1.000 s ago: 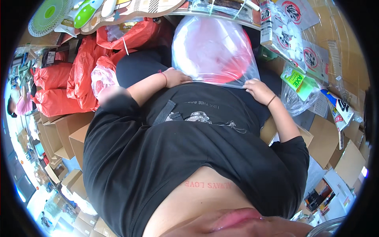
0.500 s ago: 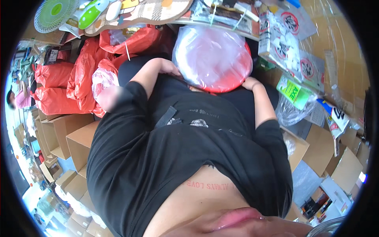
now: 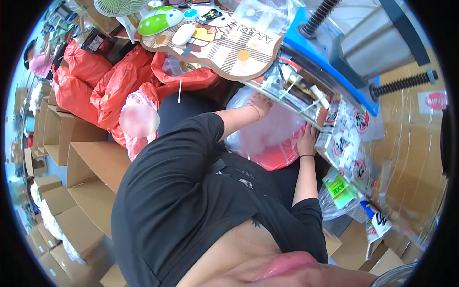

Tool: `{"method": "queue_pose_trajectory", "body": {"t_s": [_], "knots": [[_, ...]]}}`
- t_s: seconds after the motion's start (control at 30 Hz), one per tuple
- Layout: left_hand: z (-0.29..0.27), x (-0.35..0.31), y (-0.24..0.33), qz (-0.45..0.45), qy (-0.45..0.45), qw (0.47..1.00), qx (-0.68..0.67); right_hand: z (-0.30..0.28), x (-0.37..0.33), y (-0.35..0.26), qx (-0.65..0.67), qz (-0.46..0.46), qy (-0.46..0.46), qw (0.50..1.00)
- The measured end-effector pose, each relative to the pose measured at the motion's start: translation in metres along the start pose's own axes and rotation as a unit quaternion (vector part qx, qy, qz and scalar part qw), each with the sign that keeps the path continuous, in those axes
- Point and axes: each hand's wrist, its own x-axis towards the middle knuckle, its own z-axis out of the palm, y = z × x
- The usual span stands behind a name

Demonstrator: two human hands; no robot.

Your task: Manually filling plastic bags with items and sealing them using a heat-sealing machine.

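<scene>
A round red tub (image 3: 275, 158), covered with clear plastic, lies in my lap, partly beneath the bench edge. My left hand (image 3: 259, 104) reaches across its far side, close under the bench edge. Its fingers look loosely apart, though their tips are hard to make out. At the tub's right side is my right hand (image 3: 307, 140), fingers stretched out toward the bench edge and the white packaging there. Neither hand shows a thing gripped in it. Whether the right fingertips touch the tub or the bench edge I cannot tell.
A patterned mat (image 3: 220, 52) lies on the bench, with a white mouse (image 3: 184, 35) on it. A blue press with black springs (image 3: 330, 57) stands at the right. Red plastic bags (image 3: 119, 91) and open cardboard boxes (image 3: 95, 167) crowd my left. A tray of tools (image 3: 299, 88) runs along the bench edge.
My view has swung right and farther up over the bench. Both hands have moved forward along the tub, the left from its side to its far part. The tub sits farther under the bench edge.
</scene>
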Motion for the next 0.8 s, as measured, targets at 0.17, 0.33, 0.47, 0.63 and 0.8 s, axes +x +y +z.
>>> {"method": "queue_pose_trajectory", "body": {"t_s": [0.17, 0.33, 0.47, 0.63, 0.8], "knots": [[-0.03, 0.036, -0.018, 0.101, 0.036, 0.994, -0.028, 0.105, 0.011, 0.081, 0.224, 0.126, -0.22, 0.941], [-0.073, 0.019, -0.063, 0.026, 0.064, 0.99, -0.122, 0.103, 0.022, 0.072, 0.42, 0.398, -0.286, 0.764], [-0.074, 0.01, -0.084, 0.066, 0.054, 0.986, -0.142, 0.128, 0.0, 0.092, 0.209, 0.222, -0.146, 0.941], [-0.132, -0.069, -0.104, 0.144, -0.309, 0.94, 0.024, 0.069, -0.027, 0.063, 0.257, 0.134, -0.163, 0.943], [-0.281, -0.111, -0.117, 0.045, 0.041, 0.936, -0.348, 0.074, -0.054, 0.046, 0.239, 0.176, -0.075, 0.952]]}}
